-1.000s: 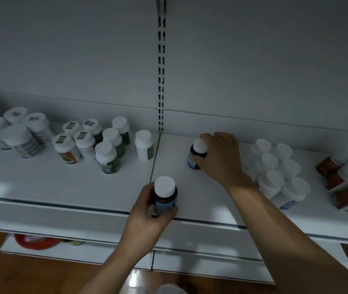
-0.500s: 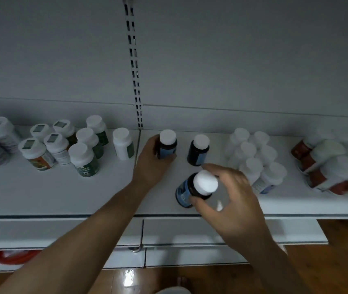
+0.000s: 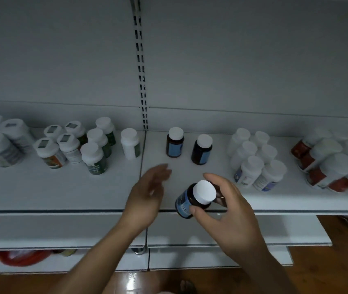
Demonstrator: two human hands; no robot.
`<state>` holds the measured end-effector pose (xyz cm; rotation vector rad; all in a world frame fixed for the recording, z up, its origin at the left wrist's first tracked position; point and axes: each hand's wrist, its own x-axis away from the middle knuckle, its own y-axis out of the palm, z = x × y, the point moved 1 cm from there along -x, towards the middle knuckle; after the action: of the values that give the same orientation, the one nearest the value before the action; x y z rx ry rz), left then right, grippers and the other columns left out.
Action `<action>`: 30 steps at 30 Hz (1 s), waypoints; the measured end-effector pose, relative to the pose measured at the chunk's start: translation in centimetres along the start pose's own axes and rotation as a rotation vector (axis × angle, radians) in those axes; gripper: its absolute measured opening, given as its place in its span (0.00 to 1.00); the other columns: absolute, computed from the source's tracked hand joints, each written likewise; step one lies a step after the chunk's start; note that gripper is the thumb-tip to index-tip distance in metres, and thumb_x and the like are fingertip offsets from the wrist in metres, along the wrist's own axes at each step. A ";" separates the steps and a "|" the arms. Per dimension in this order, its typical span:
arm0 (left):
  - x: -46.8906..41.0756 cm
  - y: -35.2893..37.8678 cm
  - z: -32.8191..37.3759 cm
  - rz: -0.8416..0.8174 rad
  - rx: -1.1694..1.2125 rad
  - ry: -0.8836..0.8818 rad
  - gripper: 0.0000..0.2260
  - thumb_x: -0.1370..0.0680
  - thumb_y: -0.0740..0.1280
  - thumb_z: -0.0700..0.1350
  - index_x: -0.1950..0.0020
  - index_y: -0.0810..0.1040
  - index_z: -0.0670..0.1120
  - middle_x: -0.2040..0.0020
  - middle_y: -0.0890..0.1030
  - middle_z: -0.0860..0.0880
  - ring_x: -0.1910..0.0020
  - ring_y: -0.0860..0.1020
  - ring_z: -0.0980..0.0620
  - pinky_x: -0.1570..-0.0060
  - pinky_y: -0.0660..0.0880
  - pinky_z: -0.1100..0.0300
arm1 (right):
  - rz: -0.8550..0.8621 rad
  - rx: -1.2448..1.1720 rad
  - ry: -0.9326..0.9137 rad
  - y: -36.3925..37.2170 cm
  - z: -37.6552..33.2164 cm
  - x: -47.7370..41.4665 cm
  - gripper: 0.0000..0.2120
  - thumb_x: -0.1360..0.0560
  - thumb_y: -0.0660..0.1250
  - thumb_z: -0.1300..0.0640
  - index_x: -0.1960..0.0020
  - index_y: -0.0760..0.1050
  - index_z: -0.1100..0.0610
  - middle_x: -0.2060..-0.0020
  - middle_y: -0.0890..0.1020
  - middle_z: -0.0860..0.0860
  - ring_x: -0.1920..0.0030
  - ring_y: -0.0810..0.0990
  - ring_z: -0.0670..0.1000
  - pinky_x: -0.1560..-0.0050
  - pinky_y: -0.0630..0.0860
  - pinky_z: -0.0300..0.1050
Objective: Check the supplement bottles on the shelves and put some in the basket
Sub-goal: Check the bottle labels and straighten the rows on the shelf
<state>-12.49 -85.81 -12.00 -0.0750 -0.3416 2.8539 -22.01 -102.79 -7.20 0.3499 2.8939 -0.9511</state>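
dark bottle [image 3: 194, 198] gripped tilted in right hand [image 3: 230, 213]; left hand [image 3: 147, 196] spread, empty, just beside.

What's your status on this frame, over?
Left hand open, empty. Right hand grips blue-label bottle, tilted, over shelf edge. Two matching bottles stand behind.

Shelf [image 3: 41, 187]: two dark bottles [image 3: 175, 143] upright just right of seam [image 3: 142, 158]; green-labelled bottles [image 3: 95, 159] left of it; white bottles [image 3: 251, 166], red bottles [image 3: 327, 172] farther right.
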 end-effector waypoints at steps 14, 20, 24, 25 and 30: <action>10.1 -4.3 3.9 0.026 0.108 0.279 0.25 0.31 0.74 0.48 0.38 0.72 0.67 0.40 0.79 0.61 0.40 0.78 0.56 0.42 0.78 0.56 | 0.082 -0.111 -0.367 4.6 -8.3 3.8 0.26 0.34 0.74 0.47 0.38 0.71 0.38 0.42 0.75 0.35 0.38 0.75 0.42 0.41 0.70 0.31; 10.9 -4.2 3.7 -0.072 0.099 0.385 0.26 0.28 0.72 0.44 0.33 0.70 0.62 0.36 0.75 0.61 0.35 0.75 0.53 0.40 0.77 0.49 | 0.202 -0.146 -0.384 3.9 -8.8 6.4 0.26 0.35 0.75 0.48 0.39 0.73 0.45 0.43 0.77 0.40 0.40 0.77 0.45 0.43 0.71 0.32; 11.3 -3.8 3.8 -0.069 0.069 0.392 0.27 0.28 0.71 0.49 0.34 0.68 0.69 0.36 0.74 0.65 0.35 0.74 0.60 0.39 0.72 0.67 | 0.153 -0.339 -0.225 3.4 -8.5 6.5 0.26 0.36 0.77 0.53 0.42 0.73 0.42 0.47 0.80 0.40 0.43 0.79 0.47 0.46 0.76 0.36; 11.2 -3.9 3.7 -0.057 0.081 0.378 0.27 0.29 0.72 0.50 0.34 0.68 0.68 0.36 0.75 0.65 0.35 0.74 0.60 0.40 0.71 0.69 | 0.126 -0.451 -0.138 3.4 -8.2 6.2 0.26 0.35 0.76 0.55 0.41 0.73 0.42 0.49 0.80 0.40 0.44 0.80 0.47 0.48 0.78 0.38; 10.8 -3.5 3.7 0.022 0.211 0.358 0.29 0.30 0.74 0.48 0.31 0.68 0.54 0.37 0.79 0.55 0.35 0.76 0.51 0.38 0.74 0.60 | -0.077 -0.864 0.275 3.3 -5.6 4.6 0.20 0.31 0.66 0.53 0.39 0.76 0.45 0.51 0.84 0.52 0.52 0.84 0.53 0.56 0.80 0.44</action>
<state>-22.33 -80.46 -7.81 -0.5407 0.0331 2.8030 -25.68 -96.03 -5.26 0.3018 3.2112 0.4203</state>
